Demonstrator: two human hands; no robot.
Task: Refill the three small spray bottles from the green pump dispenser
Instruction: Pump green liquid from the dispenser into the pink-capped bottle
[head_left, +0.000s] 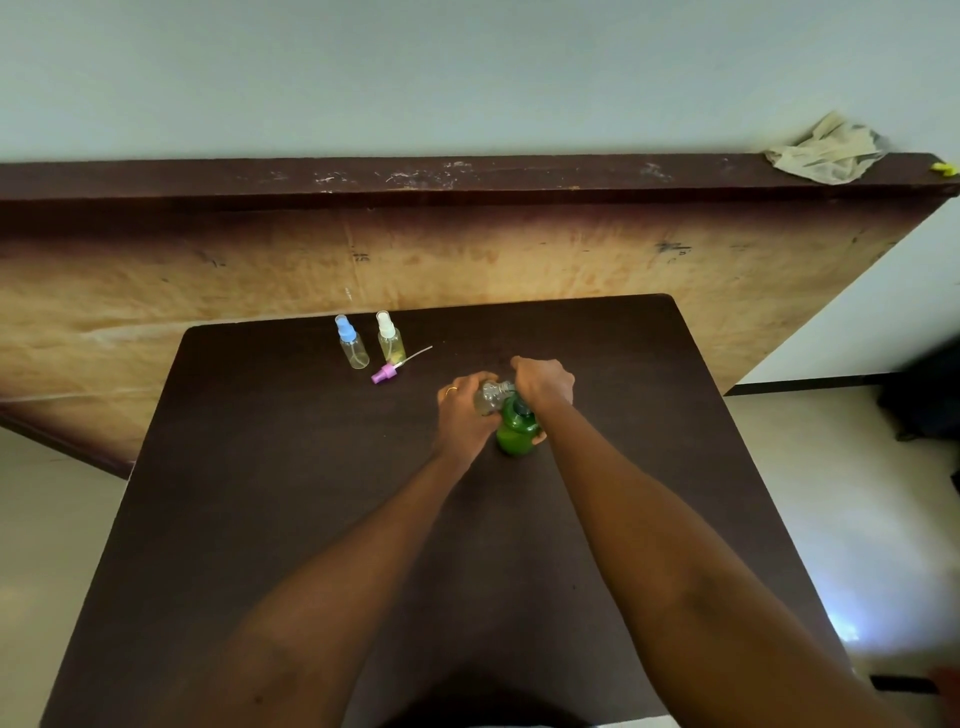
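Observation:
The green pump dispenser (514, 434) stands on the dark table (260, 493) near its middle. My right hand (543, 384) lies over the dispenser's pump head, with the thumb against the bottle's side. My left hand (462, 410) grips a small clear uncapped spray bottle (491, 397) tilted against the pump's spout. A blue-capped spray bottle (352, 343) and a white-capped spray bottle (389, 338) stand upright at the table's far left. A pink spray cap (387, 372) with its dip tube lies on the table beside them.
A large wooden board (467, 249) leans behind the table's far edge. A crumpled cloth (828, 153) sits on the board's top right corner. Pale floor shows to the right and left of the table.

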